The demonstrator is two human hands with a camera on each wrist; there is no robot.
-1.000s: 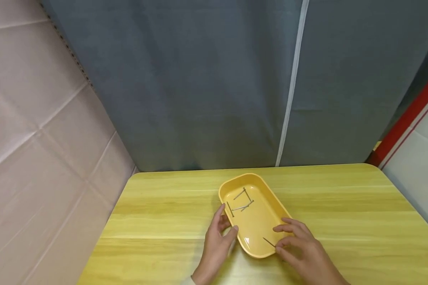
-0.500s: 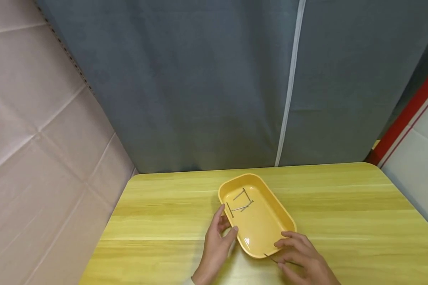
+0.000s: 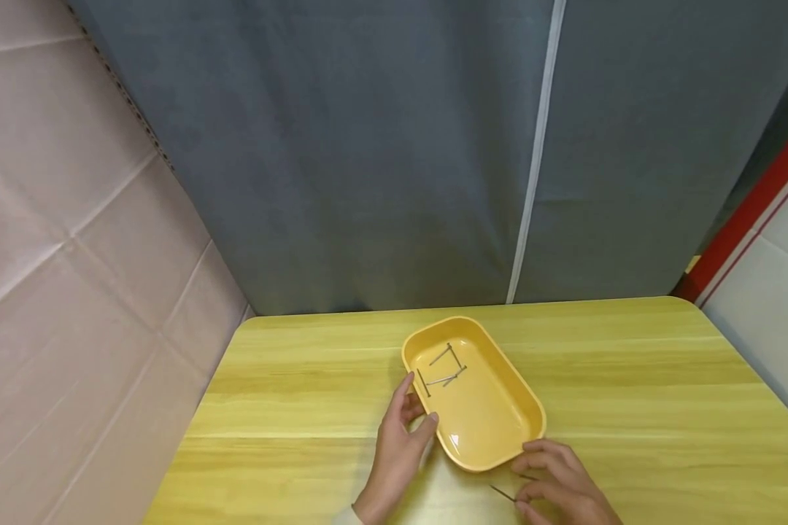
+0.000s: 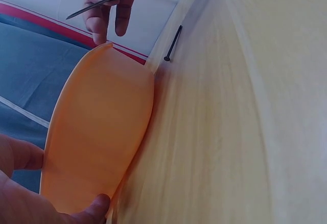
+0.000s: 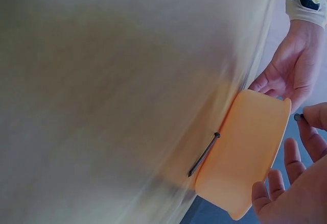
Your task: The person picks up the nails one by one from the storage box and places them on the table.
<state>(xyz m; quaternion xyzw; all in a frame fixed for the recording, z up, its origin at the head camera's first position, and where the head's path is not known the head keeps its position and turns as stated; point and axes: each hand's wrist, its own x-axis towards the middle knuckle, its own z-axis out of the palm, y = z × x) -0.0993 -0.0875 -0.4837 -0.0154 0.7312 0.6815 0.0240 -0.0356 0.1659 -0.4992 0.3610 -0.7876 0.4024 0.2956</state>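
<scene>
A yellow tray [image 3: 486, 408] lies at a slant on the table, with several nails [image 3: 441, 380] in its far left part. On its left side my left hand [image 3: 397, 448] holds the wall, fingertips and thumb at the rim. My right hand [image 3: 558, 477] is off the tray's near right corner and pinches a nail [image 4: 99, 4] between thumb and index finger. The other right fingers are spread near the tray's rim. A second nail [image 5: 204, 154] lies on the table beside the tray's near end, partly hidden by the right hand in the head view.
The wood-grain table [image 3: 289, 408] extends to both sides of the tray. Behind it hangs a grey curtain [image 3: 368, 182] with a white strip. A pale panel [image 3: 92, 292] stands at the left, and a red-edged white one [image 3: 775, 292] at the right.
My right hand has drawn back toward the near side, taking the pinched nail from over the tray to outside its near edge. The left hand and tray have stayed put.
</scene>
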